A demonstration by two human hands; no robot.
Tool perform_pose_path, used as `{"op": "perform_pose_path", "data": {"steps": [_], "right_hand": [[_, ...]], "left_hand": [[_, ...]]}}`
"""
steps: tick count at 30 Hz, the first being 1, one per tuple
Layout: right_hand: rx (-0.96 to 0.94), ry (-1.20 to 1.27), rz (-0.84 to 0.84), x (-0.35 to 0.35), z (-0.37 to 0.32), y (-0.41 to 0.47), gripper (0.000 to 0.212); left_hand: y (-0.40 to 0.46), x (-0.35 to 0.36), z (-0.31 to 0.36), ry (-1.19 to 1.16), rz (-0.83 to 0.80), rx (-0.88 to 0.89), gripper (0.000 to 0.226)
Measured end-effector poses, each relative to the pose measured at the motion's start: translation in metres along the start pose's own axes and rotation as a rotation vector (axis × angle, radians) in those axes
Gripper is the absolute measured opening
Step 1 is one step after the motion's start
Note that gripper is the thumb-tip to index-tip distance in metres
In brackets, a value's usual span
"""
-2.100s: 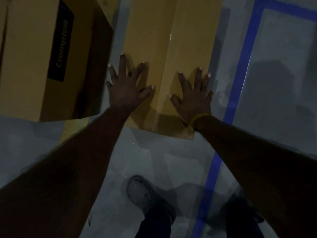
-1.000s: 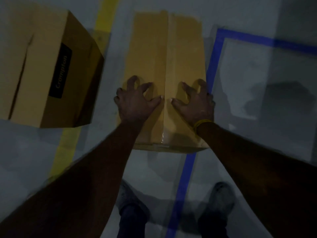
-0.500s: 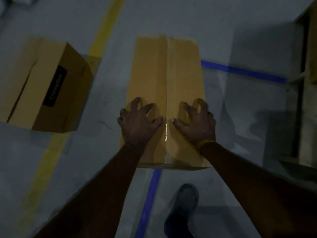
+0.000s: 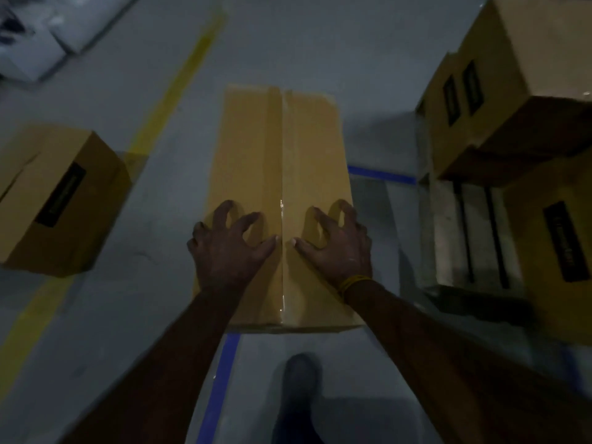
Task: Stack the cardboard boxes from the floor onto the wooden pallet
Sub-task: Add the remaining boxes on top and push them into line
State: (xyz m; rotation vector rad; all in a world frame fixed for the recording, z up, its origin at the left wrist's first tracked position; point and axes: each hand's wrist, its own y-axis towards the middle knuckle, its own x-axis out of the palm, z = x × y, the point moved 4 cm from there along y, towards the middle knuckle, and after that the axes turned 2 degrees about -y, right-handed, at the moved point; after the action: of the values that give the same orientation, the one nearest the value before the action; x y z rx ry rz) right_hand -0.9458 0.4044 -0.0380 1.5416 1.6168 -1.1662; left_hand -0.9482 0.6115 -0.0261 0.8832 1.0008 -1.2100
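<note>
A warehouse or storage floor is showing here: yellow (image 4: 179, 81) and blue lane tape (image 4: 221, 389) are running across the grey concrete floor (image 4: 288, 40). Labelled cardboard cartons (image 4: 499, 91) are sitting stacked on a wooden pallet (image 4: 464, 232).

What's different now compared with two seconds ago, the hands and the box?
Both hands, left hand and right hand, went from lying flat on the taped box to clawed fingers pressing its top. The view swung right: the pallet with stacked boxes came in. The labelled box remains left on the floor.
</note>
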Motion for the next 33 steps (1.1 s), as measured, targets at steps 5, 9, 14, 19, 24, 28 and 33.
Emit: {"op": "perform_pose_path", "data": {"steps": [5,9,14,19,24,28,33], "right_hand": [[0.041,-0.003,0.061,-0.037,0.057,-0.044,0.079],[0.075,0.002,0.077,-0.062,0.109,-0.070,0.080],[0.095,0.003,0.117,-0.111,0.188,-0.084,0.080],[0.101,0.018,0.185,-0.171,0.289,-0.098,0.079],[0.121,0.055,0.233,-0.254,0.385,-0.115,0.079],[0.143,0.011,0.232,-0.294,0.449,-0.124,0.080],[0.140,-0.013,0.208,-0.302,0.517,-0.116,0.081]], "left_hand": [[-0.046,0.001,0.061,-0.031,0.026,0.070,0.069],[-0.074,0.015,0.111,-0.070,0.014,0.109,0.068],[-0.101,0.034,0.198,-0.099,0.048,0.138,0.064],[-0.132,0.059,0.312,-0.095,0.058,0.198,0.059],[-0.157,0.065,0.436,-0.090,0.069,0.227,0.060],[-0.177,0.076,0.511,-0.095,0.069,0.251,0.060],[-0.192,0.121,0.563,-0.093,0.058,0.227,0.058]]}}
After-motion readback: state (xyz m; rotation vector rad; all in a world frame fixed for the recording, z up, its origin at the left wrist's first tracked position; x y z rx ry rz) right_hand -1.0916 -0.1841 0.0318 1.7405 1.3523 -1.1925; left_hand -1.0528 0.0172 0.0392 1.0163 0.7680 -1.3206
